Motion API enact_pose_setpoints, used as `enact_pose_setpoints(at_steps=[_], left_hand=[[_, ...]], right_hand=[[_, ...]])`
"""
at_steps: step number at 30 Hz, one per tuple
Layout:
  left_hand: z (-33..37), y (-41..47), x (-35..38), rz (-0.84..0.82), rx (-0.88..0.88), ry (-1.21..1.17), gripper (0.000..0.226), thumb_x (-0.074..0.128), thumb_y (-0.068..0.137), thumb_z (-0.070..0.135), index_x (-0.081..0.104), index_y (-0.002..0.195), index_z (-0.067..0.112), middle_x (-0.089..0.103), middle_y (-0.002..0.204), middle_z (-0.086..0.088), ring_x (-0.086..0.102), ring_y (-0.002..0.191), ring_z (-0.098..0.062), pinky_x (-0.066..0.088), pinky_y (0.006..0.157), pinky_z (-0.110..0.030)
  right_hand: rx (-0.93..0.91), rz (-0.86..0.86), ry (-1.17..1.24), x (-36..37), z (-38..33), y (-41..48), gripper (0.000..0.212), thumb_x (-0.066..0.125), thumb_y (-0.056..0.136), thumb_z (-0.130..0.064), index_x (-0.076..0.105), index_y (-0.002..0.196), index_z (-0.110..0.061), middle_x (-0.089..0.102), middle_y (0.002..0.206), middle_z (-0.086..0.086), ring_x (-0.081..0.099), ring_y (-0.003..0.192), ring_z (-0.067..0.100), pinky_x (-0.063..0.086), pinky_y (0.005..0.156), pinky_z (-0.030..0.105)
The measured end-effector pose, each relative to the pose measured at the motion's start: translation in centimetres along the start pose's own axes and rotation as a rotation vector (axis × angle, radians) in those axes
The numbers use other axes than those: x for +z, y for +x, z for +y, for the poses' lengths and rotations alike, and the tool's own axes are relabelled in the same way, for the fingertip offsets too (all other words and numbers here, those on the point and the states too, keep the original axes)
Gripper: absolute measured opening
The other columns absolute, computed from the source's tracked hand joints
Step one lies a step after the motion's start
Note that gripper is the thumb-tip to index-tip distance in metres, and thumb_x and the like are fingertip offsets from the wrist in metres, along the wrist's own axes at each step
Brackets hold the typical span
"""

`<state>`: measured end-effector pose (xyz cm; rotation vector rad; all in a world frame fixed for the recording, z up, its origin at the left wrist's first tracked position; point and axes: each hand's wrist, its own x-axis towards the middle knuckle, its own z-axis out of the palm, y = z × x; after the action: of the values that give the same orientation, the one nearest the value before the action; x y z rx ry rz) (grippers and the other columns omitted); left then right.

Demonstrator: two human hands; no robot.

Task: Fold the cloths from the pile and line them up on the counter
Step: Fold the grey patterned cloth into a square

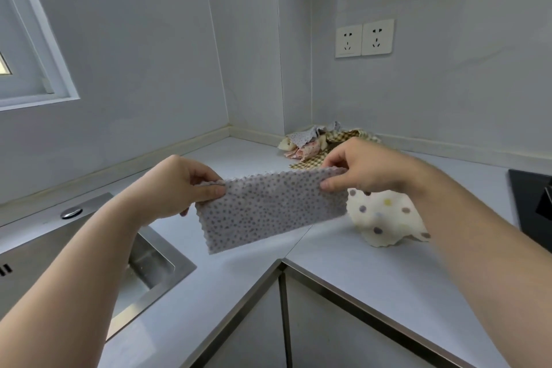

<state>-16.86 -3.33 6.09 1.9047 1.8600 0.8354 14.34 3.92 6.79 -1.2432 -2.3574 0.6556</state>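
A grey cloth with small dark dots hangs in the air above the counter, folded into a long strip. My left hand pinches its upper left corner. My right hand pinches its upper right corner. Behind, in the counter's corner, lies the pile of cloths, with a checked one and a pink one on show. A cream cloth with large coloured dots lies on the counter under my right forearm, partly hidden by it.
The grey counter turns a corner here. A steel sink is set in at the left. A black hob sits at the right edge. Two wall sockets are above the pile.
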Motion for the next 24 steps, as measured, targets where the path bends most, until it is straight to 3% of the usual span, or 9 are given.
enact_pose_setpoints(at_steps=[3, 8, 11, 14, 16, 17, 19, 22, 24], left_hand=[[0.2, -0.3, -0.1, -0.121, -0.063, -0.279, 0.007, 0.073, 0.086, 0.015, 0.076, 0.088, 0.009, 0.069, 0.068, -0.003, 0.060, 0.057, -0.010, 0.050, 0.049, -0.022], [-0.2, -0.2, 0.0, -0.336, -0.166, -0.424, 0.014, 0.065, 0.089, 0.014, 0.069, 0.091, 0.001, 0.071, 0.082, -0.009, 0.068, 0.077, -0.018, 0.062, 0.067, -0.031], [-0.6, 0.1, 0.4, -0.332, -0.197, -0.475, 0.016, 0.064, 0.089, 0.012, 0.068, 0.094, -0.003, 0.072, 0.093, -0.018, 0.071, 0.087, -0.028, 0.062, 0.081, -0.038], [-0.3, 0.1, 0.7, -0.250, -0.102, -0.272, 0.018, 0.075, 0.083, 0.019, 0.072, 0.093, 0.005, 0.075, 0.092, -0.012, 0.073, 0.086, -0.024, 0.060, 0.081, -0.034], [-0.1, 0.2, 1.1, -0.064, 0.007, 0.005, 0.012, 0.083, 0.079, 0.028, 0.074, 0.082, 0.021, 0.074, 0.076, 0.006, 0.068, 0.068, -0.009, 0.054, 0.067, -0.021], [0.1, 0.2, 1.3, 0.062, 0.070, 0.085, 0.010, 0.083, 0.078, 0.028, 0.073, 0.078, 0.027, 0.071, 0.070, 0.011, 0.063, 0.061, -0.005, 0.052, 0.060, -0.018], [-0.1, 0.4, 1.9, 0.249, 0.215, 0.156, 0.012, 0.082, 0.079, 0.021, 0.073, 0.076, 0.028, 0.069, 0.072, 0.012, 0.065, 0.067, -0.006, 0.056, 0.065, -0.024], [-1.0, 1.1, 3.2, 0.200, 0.340, 0.356, 0.010, 0.083, 0.078, 0.019, 0.074, 0.081, 0.023, 0.068, 0.081, 0.010, 0.064, 0.078, -0.011, 0.053, 0.076, -0.029], [-1.7, 1.6, 4.6, 0.044, 0.290, 0.503, 0.008, 0.080, 0.080, 0.025, 0.073, 0.082, 0.027, 0.063, 0.079, 0.015, 0.059, 0.076, -0.007, 0.049, 0.074, -0.022]], right_hand=[[0.021, -0.069, 0.150, -1.0, 0.4, -0.4, 0.005, 0.076, 0.087, -0.018, 0.076, 0.087, -0.013, 0.061, 0.079, 0.011, 0.056, 0.070, 0.022, 0.049, 0.047, 0.027], [0.095, -0.243, 0.240, -1.6, 0.8, -1.1, 0.016, 0.080, 0.079, -0.006, 0.066, 0.084, 0.000, 0.044, 0.059, 0.006, 0.054, 0.057, 0.023, 0.055, 0.050, 0.030], [0.139, -0.254, 0.249, -1.4, 0.9, -1.1, 0.025, 0.079, 0.079, -0.001, 0.062, 0.091, 0.012, 0.044, 0.067, 0.011, 0.060, 0.060, 0.023, 0.059, 0.055, 0.031], [0.162, -0.217, 0.231, -0.8, 0.7, -0.7, 0.019, 0.078, 0.080, 0.001, 0.064, 0.089, 0.009, 0.059, 0.077, 0.019, 0.067, 0.073, 0.031, 0.062, 0.063, 0.038], [0.134, -0.091, 0.167, -0.3, 0.5, -0.3, 0.010, 0.078, 0.081, 0.001, 0.068, 0.082, 0.000, 0.069, 0.073, 0.011, 0.071, 0.070, 0.025, 0.062, 0.066, 0.043], [0.101, 0.006, 0.112, 0.0, 0.4, 0.0, 0.011, 0.078, 0.081, -0.001, 0.069, 0.079, -0.006, 0.070, 0.069, 0.003, 0.070, 0.064, 0.019, 0.062, 0.063, 0.041], [0.025, 0.173, -0.043, 0.5, 0.0, 0.5, 0.013, 0.078, 0.081, -0.007, 0.070, 0.077, -0.016, 0.068, 0.067, -0.006, 0.064, 0.055, 0.008, 0.056, 0.052, 0.031], [-0.035, 0.107, -0.332, 1.6, -0.3, 0.6, 0.011, 0.074, 0.083, -0.011, 0.070, 0.080, -0.021, 0.069, 0.080, -0.008, 0.063, 0.067, 0.005, 0.050, 0.053, 0.019], [-0.025, -0.015, -0.502, 3.0, -0.1, 0.7, 0.017, 0.066, 0.081, -0.007, 0.066, 0.077, -0.023, 0.064, 0.080, -0.008, 0.062, 0.073, 0.011, 0.056, 0.060, 0.027]])
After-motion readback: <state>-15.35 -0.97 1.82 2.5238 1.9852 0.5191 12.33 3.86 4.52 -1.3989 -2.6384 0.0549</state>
